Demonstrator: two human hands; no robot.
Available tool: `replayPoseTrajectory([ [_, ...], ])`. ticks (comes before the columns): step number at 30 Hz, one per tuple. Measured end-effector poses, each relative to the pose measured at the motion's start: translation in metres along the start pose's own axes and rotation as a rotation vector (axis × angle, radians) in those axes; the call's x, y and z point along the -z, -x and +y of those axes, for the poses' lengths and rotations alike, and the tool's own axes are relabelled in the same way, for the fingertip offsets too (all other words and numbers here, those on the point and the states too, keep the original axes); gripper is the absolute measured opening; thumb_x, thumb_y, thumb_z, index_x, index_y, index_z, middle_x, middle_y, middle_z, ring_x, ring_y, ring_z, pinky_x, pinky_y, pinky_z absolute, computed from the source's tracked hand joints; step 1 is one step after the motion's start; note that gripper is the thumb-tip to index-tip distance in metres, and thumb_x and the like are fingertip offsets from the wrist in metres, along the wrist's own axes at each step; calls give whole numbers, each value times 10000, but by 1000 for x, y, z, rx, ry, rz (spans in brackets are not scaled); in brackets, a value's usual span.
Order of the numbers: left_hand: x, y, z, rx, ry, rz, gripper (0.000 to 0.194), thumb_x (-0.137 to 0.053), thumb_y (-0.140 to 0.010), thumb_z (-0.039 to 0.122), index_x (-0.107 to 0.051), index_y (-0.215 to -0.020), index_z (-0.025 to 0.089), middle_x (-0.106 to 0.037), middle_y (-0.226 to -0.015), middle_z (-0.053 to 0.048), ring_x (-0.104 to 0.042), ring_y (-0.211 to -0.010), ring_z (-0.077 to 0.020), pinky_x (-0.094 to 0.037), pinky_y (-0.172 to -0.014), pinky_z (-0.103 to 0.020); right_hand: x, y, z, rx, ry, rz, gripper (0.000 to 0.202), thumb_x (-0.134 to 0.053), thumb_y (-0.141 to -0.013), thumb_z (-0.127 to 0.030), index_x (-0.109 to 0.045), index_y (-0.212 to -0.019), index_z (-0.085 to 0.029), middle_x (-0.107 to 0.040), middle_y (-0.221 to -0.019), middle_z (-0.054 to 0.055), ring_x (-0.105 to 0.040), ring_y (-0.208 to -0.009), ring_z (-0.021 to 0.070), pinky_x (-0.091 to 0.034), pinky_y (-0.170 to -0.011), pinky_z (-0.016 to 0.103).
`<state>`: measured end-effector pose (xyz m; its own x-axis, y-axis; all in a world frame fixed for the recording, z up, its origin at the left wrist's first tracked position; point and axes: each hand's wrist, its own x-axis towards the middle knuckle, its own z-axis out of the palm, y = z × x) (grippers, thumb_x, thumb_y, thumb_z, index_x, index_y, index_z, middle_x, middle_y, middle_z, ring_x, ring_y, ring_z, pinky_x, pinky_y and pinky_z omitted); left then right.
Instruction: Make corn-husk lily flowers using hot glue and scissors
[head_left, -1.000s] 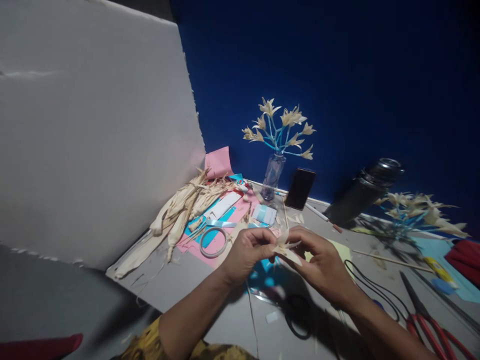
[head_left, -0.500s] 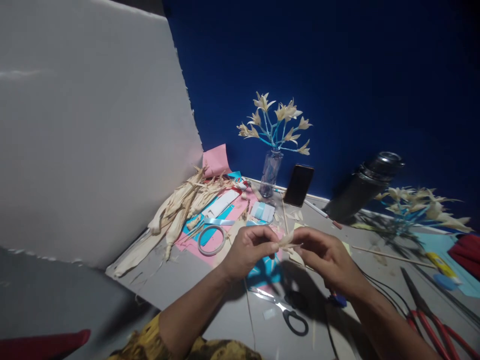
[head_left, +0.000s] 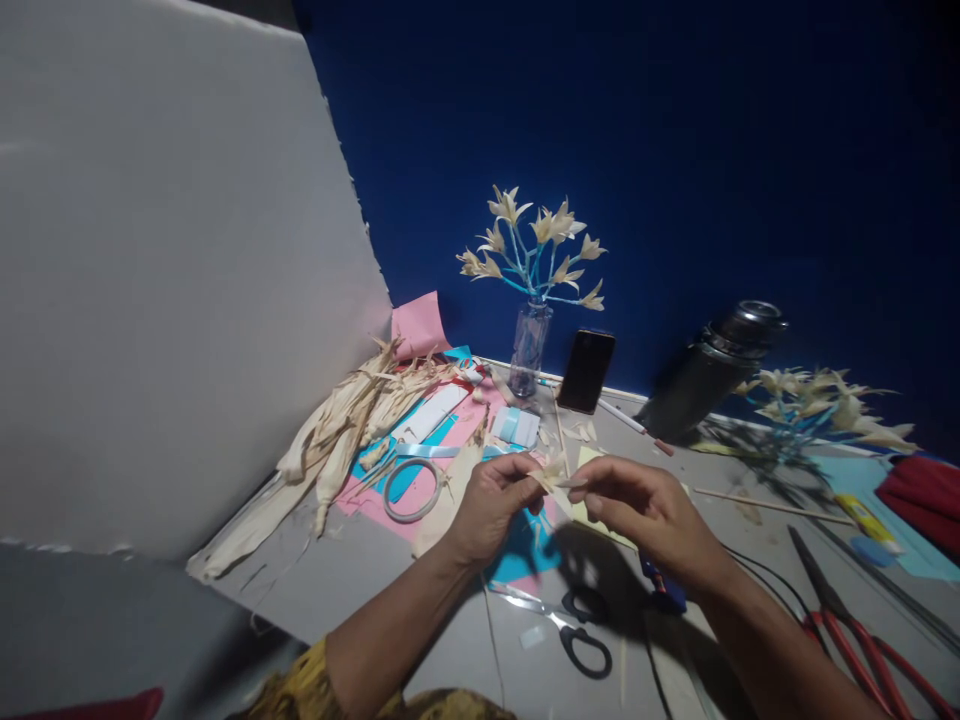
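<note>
My left hand (head_left: 486, 508) pinches the base of a small pale corn husk flower (head_left: 552, 477) between thumb and fingers. From the other side, my right hand (head_left: 651, 512) has its thumb and forefinger closed on the tip of one husk petal (head_left: 571, 484). Just below lie black-handled scissors (head_left: 551, 610) on the grey table, with blue paper (head_left: 521, 562) beside them. Yellow paper (head_left: 600, 515) shows partly under the right hand. The flower's underside is hidden by my left fingers.
Dried corn husks (head_left: 337, 430) are heaped at the left, near a tape roll (head_left: 388, 492). At the back stand a glass vase (head_left: 531, 350) of husk flowers, a phone (head_left: 587, 371) and a dark flask (head_left: 697, 375). Red-handled shears (head_left: 855, 630) lie at the right.
The view has shifted slightly, so the things on the table appear further left. The petals between my hands are more spread, and my right fingers have moved a little along them.
</note>
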<state>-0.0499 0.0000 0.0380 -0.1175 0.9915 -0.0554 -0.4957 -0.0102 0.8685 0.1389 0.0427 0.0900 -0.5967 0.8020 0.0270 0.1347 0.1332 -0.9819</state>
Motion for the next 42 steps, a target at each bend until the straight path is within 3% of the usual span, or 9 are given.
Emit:
replayPoseTrajectory([
  [7, 1, -3, -7, 146, 153, 12, 345, -930, -500, 275, -648, -632, 126, -602, -590, 12, -508, -496, -70, -398, -513, -199, 0, 0, 0, -7, 156, 3, 218, -648, -876, -350, -709, -1020, -199, -738, -956, 59, -676, -860, 206, -527, -740, 300],
  [13, 4, -4, -8, 197, 226, -34, 311, -910, -551, 256, -652, -670, 128, -604, -577, 10, -524, -479, -76, -416, -505, -204, -5, -4, 3, -32, 176, 49, 220, -642, -888, -388, -709, -967, -195, -730, -915, 47, -667, -842, 206, -521, -758, 309],
  [22, 5, -2, -14, 222, 217, -39, 325, -941, -477, 215, -679, -646, 122, -652, -610, -19, -563, -517, -90, -428, -541, -203, -12, -4, 0, 25, 179, 9, 144, -627, -863, -287, -702, -937, -189, -714, -897, 42, -630, -785, 183, -493, -716, 281],
  [27, 4, -2, -12, 154, 165, -28, 217, -887, -553, 179, -691, -619, 114, -607, -622, 4, -522, -535, -69, -381, -537, -194, -11, -6, 1, 29, 198, 35, 147, -623, -867, -307, -697, -895, -183, -713, -892, 47, -632, -804, 192, -482, -710, 281],
  [32, 7, -3, -11, 120, 91, -105, 174, -859, -572, 185, -703, -616, 121, -603, -621, 2, -520, -546, -89, -376, -550, -223, -1, -7, 4, -4, 74, 78, 328, -530, -947, -449, -704, -873, -182, -679, -825, 36, -586, -720, 162, -457, -666, 269],
  [36, 11, -4, -11, 105, -71, -227, 131, -830, -638, 201, -730, -654, 119, -632, -648, -22, -536, -595, -109, -393, -586, -236, 1, -8, 5, -45, 59, 1, 272, -645, -860, -426, -694, -799, -165, -637, -732, 19, -538, -678, 152, -420, -621, 257],
  [42, 12, -5, -10, 136, -167, -280, 183, -857, -625, 263, -742, -660, 126, -650, -655, -25, -543, -578, -109, -407, -578, -239, 3, -7, 8, -108, 46, -18, 212, -693, -785, -361, -692, -723, -159, -630, -700, 17, -508, -665, 147, -384, -612, 261],
])
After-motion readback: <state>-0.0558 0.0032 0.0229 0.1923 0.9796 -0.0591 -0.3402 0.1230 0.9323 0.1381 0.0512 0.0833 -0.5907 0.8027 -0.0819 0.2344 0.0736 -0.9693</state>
